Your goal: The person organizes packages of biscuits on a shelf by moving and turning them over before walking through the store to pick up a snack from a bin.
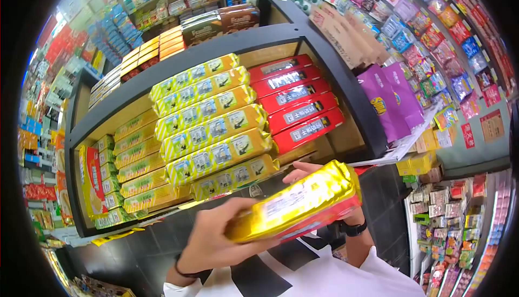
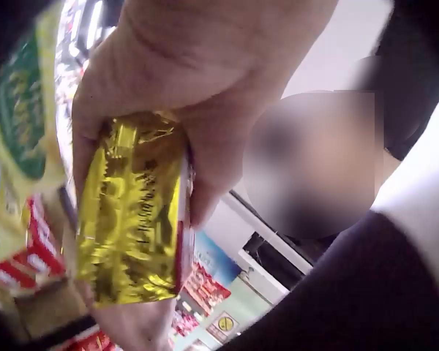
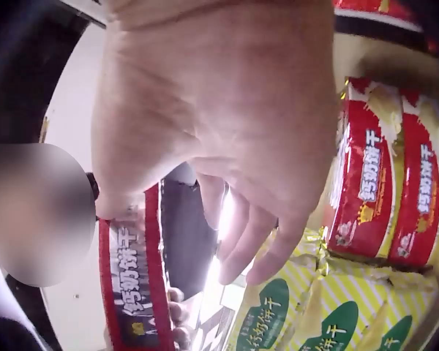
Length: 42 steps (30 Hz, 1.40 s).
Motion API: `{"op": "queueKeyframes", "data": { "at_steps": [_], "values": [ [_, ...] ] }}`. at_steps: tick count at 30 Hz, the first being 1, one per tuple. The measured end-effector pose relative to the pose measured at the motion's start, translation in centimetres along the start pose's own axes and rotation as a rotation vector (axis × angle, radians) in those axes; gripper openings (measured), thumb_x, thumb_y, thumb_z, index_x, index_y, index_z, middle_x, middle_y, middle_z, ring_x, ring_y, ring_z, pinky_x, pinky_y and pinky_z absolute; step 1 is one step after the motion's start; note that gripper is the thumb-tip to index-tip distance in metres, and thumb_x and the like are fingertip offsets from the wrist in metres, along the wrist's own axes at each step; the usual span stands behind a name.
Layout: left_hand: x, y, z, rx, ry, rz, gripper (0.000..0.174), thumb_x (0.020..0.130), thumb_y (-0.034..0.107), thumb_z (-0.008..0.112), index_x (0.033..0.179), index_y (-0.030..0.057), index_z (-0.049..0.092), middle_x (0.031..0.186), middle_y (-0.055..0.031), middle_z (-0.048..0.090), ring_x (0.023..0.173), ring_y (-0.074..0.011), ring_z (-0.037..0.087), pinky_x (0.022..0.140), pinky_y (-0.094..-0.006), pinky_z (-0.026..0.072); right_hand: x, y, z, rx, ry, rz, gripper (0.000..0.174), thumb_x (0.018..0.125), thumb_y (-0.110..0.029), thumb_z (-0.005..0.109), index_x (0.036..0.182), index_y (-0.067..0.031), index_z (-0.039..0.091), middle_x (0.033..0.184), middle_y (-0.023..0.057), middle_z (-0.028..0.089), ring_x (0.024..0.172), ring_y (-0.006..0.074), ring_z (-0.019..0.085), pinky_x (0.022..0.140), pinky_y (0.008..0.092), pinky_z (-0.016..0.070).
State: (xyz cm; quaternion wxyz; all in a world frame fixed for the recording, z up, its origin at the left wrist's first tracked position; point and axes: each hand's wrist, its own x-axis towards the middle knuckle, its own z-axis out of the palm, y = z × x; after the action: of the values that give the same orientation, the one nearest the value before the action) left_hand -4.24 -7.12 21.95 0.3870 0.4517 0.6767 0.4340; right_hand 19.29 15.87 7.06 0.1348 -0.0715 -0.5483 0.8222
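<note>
A biscuit packet point(image 1: 300, 197), shiny gold on top with a red side, is held tilted in front of the person's body. My left hand point(image 1: 216, 237) grips its near left end. In the left wrist view the crinkled gold end of the packet point(image 2: 135, 212) shows between thumb and fingers. Behind the packet's far right end, my right hand point(image 1: 300, 172) is partly hidden in the head view. From the right wrist, the right hand's fingers point(image 3: 252, 241) extend loosely apart, while its thumb overlaps the top of the packet's red face point(image 3: 135, 285).
Ahead stands a black-framed display bin point(image 1: 357, 129). It holds stacked yellow-striped biscuit packets point(image 1: 216, 129), red packets point(image 1: 300, 107) and orange-green packets point(image 1: 140, 159). Purple bags point(image 1: 384, 102) hang at its right corner. Snack shelves surround the dark tiled floor point(image 1: 157, 256).
</note>
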Motion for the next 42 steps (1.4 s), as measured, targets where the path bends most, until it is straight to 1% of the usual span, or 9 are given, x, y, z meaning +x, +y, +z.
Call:
{"op": "queueKeyframes", "data": {
  "at_steps": [4,5,8,15,19,25,29,30,42],
  "values": [
    [3.9,-6.6,6.4,-0.358,-0.078,-0.099,0.06,0.098,0.029,0.092,0.14,-0.0016,0.062,0.112,-0.0111,0.079,0.101,-0.0096,0.073,0.086,-0.0289,0.0587,-4.2,0.5,-0.1,-0.062,0.255,-0.068,0.099,0.091,-0.031,0.096,0.169,-0.0035,0.041,0.163,0.0125,0.058,0.148,0.0247,0.059,0.125,0.049,0.0482],
    [4.4,-6.8,6.9,-0.382,-0.136,-0.149,0.057,0.1,0.027,0.089,0.141,-0.0007,0.06,0.116,-0.0094,0.077,0.103,-0.0092,0.071,0.089,-0.0283,0.0574,-3.2,-0.4,1.2,0.051,0.284,-0.118,0.09,0.093,-0.017,0.095,0.166,-0.0031,0.045,0.16,0.0123,0.061,0.143,0.022,0.062,0.124,0.047,0.0493],
    [5.9,-6.9,7.7,-0.439,-0.297,-0.268,0.058,0.109,0.028,0.078,0.152,-0.0005,0.052,0.13,-0.0105,0.073,0.117,-0.0124,0.069,0.102,-0.0309,0.0554,-3.0,-0.7,1.6,-0.042,0.434,0.025,0.077,0.099,-0.005,0.086,0.165,-0.0008,0.046,0.157,0.0097,0.063,0.141,0.0185,0.063,0.122,0.0439,0.0503],
    [7.0,-7.6,7.3,-0.167,-0.532,-0.085,0.083,0.111,0.033,0.075,0.172,-0.0036,0.033,0.145,-0.0216,0.071,0.133,-0.0309,0.071,0.117,-0.04,0.0519,-2.7,-1.6,0.2,-0.15,0.582,-0.051,0.063,0.103,0.001,0.078,0.16,0.001,0.052,0.146,0.0078,0.069,0.134,0.0164,0.066,0.118,0.038,0.0508],
    [5.9,-11.7,7.2,0.173,-0.485,0.21,0.079,0.111,0.039,0.073,0.171,-0.002,0.041,0.159,-0.0268,0.06,0.149,-0.0405,0.058,0.126,-0.0443,0.0442,-1.9,-1.7,1.1,-0.38,0.621,-0.119,0.061,0.1,0.003,0.076,0.157,0.0006,0.054,0.148,0.0103,0.067,0.139,0.0208,0.063,0.127,0.0446,0.042],
    [5.5,-16.8,7.2,0.013,-0.58,-0.003,0.066,0.111,0.039,0.071,0.164,0.0033,0.053,0.155,-0.027,0.062,0.146,-0.0409,0.058,0.124,-0.0452,0.0444,-0.5,-2.5,-0.6,-1.111,0.285,-0.327,0.069,0.089,0.007,0.076,0.153,-0.0086,0.058,0.151,0.016,0.061,0.144,0.0351,0.058,0.137,0.0608,0.026],
    [5.5,-19.2,8.3,0.036,-0.488,0.035,0.068,0.11,0.038,0.07,0.164,-0.0006,0.052,0.159,-0.028,0.059,0.148,-0.0431,0.057,0.125,-0.0454,0.045,0.4,-1.3,-0.8,-1.447,0.24,-0.235,0.069,0.086,0.008,0.076,0.151,-0.0086,0.061,0.148,0.0158,0.058,0.142,0.0374,0.057,0.133,0.0628,0.0376],
    [5.4,-19.4,8.3,0.075,-0.462,0.055,0.068,0.11,0.038,0.069,0.164,-0.0006,0.051,0.161,-0.0277,0.058,0.149,-0.0429,0.056,0.125,-0.0452,0.0447,0.6,-1.3,-0.9,-1.5,0.22,-0.22,0.071,0.086,0.006,0.077,0.153,-0.0085,0.06,0.144,0.0162,0.058,0.141,0.0382,0.057,0.13,0.0628,0.0421],
    [5.3,-19.0,8.2,-0.045,-0.371,-0.059,0.073,0.114,0.035,0.068,0.172,-0.0004,0.04,0.17,-0.0246,0.051,0.154,-0.035,0.053,0.129,-0.0445,0.0416,0.6,-2.3,-2.4,-1.591,0.174,-0.054,0.084,0.081,0.014,0.07,0.16,-0.0096,0.057,0.15,0.0179,0.054,0.151,0.041,0.048,0.136,0.06,0.0341]
  ]
}}
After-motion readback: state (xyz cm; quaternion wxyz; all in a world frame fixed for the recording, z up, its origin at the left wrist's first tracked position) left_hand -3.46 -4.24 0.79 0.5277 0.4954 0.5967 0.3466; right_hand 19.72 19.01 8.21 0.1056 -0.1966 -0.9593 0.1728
